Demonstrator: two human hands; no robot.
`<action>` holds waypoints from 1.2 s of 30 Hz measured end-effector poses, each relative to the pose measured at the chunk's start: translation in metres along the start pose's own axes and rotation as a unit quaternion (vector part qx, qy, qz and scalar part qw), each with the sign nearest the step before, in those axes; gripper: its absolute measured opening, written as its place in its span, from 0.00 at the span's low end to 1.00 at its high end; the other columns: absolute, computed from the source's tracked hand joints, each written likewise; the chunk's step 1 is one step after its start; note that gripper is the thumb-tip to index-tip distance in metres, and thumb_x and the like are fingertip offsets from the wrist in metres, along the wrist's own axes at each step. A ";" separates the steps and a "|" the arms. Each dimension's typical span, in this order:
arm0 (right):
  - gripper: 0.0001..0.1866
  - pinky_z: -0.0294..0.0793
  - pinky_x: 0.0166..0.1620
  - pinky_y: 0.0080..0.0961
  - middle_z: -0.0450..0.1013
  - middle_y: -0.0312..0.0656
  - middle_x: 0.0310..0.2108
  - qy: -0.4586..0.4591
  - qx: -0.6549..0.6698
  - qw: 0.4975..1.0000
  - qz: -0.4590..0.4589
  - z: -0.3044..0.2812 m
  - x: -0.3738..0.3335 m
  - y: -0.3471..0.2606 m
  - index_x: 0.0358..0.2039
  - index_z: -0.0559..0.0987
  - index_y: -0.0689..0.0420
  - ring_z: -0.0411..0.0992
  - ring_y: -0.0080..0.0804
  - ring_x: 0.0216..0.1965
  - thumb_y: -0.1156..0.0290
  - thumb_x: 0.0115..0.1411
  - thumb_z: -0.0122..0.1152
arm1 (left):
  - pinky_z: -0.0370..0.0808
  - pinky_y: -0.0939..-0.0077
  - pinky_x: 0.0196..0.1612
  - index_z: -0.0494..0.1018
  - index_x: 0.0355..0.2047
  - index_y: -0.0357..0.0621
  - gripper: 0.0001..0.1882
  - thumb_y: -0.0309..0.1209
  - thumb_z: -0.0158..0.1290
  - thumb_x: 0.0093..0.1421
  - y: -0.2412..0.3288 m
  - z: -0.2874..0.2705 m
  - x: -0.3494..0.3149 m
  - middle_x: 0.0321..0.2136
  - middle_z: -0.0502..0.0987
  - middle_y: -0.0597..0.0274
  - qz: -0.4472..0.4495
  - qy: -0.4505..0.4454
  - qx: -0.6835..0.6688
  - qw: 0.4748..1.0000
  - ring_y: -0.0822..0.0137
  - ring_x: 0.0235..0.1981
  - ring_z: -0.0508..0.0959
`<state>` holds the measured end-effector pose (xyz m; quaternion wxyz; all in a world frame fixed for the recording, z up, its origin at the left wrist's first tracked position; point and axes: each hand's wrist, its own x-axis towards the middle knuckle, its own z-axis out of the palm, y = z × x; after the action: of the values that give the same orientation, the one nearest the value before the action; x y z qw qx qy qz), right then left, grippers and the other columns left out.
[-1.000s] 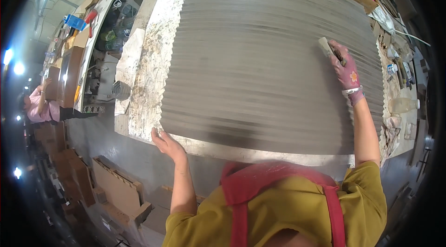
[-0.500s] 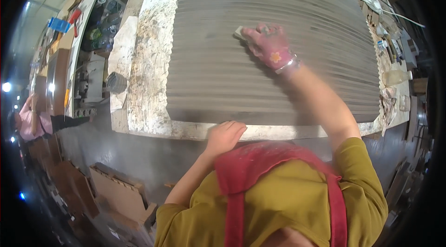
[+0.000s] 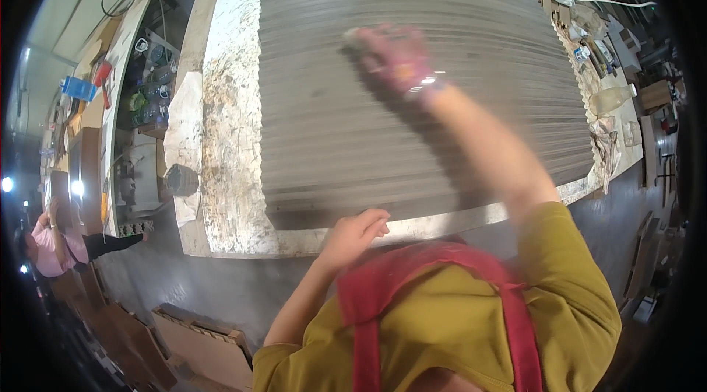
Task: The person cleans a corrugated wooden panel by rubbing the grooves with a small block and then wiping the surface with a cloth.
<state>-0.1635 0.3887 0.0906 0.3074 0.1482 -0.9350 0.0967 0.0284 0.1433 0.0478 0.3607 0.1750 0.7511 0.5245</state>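
My right hand [image 3: 398, 60], in a pink glove with a flower patch, is smeared by motion over a large grey-brown ribbed panel [image 3: 317, 127]. Its fingers close round a small pale block [image 3: 353, 38], pressed to the upper middle of the panel; the block is too blurred to make out its exact kind. A bracelet circles that wrist. My bare left hand [image 3: 357, 233] rests at the panel's near edge, holding nothing, its fingers loosely extended to the right.
Paint-stained white sheeting [image 3: 228, 119] borders the panel on the table's left, with a dark-grey cup [image 3: 181, 180] on it. Bottles and jars, one a clear jar [image 3: 611, 99], line the right side. A shelf unit [image 3: 110, 134] stands left; a person in pink [image 3: 51, 245] is beyond it.
My right hand has slid left and slightly upward over the panel with the pale block. The view has shifted, and my left hand stays by the near edge.
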 end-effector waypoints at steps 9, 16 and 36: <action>0.16 0.67 0.40 0.46 0.75 0.40 0.34 -0.112 -0.052 0.986 0.112 -0.041 -0.069 0.106 0.47 0.75 0.38 0.73 0.40 0.42 0.65 0.58 0.52 | 0.76 0.78 0.38 0.73 0.42 0.37 0.10 0.29 0.47 0.65 -0.012 0.001 -0.002 0.28 0.80 0.59 0.042 0.015 0.004 0.999 0.68 0.32 0.81; 0.15 0.69 0.43 0.43 0.76 0.41 0.36 -0.082 -0.053 0.990 0.105 -0.051 -0.035 0.049 0.42 0.76 0.47 0.72 0.46 0.43 0.64 0.51 0.57 | 0.77 0.78 0.37 0.74 0.41 0.38 0.08 0.27 0.49 0.64 -0.017 0.005 -0.001 0.28 0.81 0.58 0.062 0.038 0.024 0.997 0.70 0.30 0.81; 0.15 0.66 0.50 0.48 0.76 0.42 0.38 -0.149 -0.019 0.974 0.172 -0.072 -0.097 0.051 0.45 0.76 0.39 0.72 0.47 0.44 0.61 0.55 0.51 | 0.72 0.83 0.29 0.74 0.38 0.35 0.07 0.23 0.48 0.63 -0.004 0.009 0.003 0.25 0.81 0.58 -0.008 0.057 0.007 0.998 0.75 0.25 0.78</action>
<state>-0.0675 0.4772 0.0847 0.1464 -0.0081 -0.9833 0.1077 0.0334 0.1492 0.0417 0.3201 0.1414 0.7754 0.5256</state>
